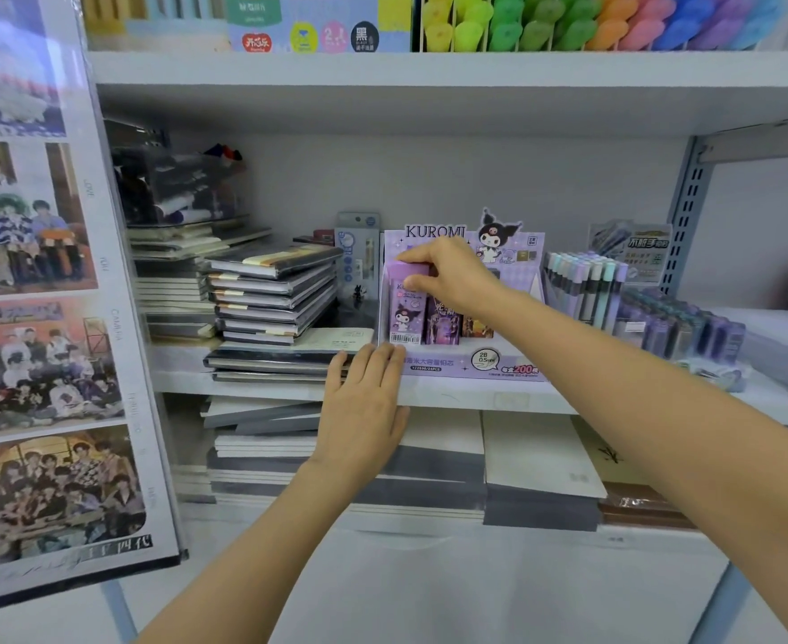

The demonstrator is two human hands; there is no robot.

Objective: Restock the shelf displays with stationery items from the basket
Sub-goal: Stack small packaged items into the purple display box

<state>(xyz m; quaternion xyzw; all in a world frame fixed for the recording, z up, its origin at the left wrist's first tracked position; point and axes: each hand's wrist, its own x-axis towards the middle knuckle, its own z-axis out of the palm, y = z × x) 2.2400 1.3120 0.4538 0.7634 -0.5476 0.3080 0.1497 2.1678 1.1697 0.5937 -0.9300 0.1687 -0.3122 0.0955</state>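
A purple Kuromi display box (471, 362) stands on the middle white shelf (475, 397). My right hand (452, 276) pinches the top of a purple lead-refill case (406, 313) that stands upright in the box's left slot, beside darker cases (443, 325). My left hand (364, 402) rests flat with straight fingers on the shelf's front edge, its fingertips touching the box's lower left corner. The basket is out of view.
A stack of notebooks (271, 295) sits left of the box and a pen display (587, 290) with packs of purple refills (680, 327) to its right. Highlighters (605, 20) fill the shelf above. A poster board (48, 295) hangs at the left. Paper pads (540, 462) lie below.
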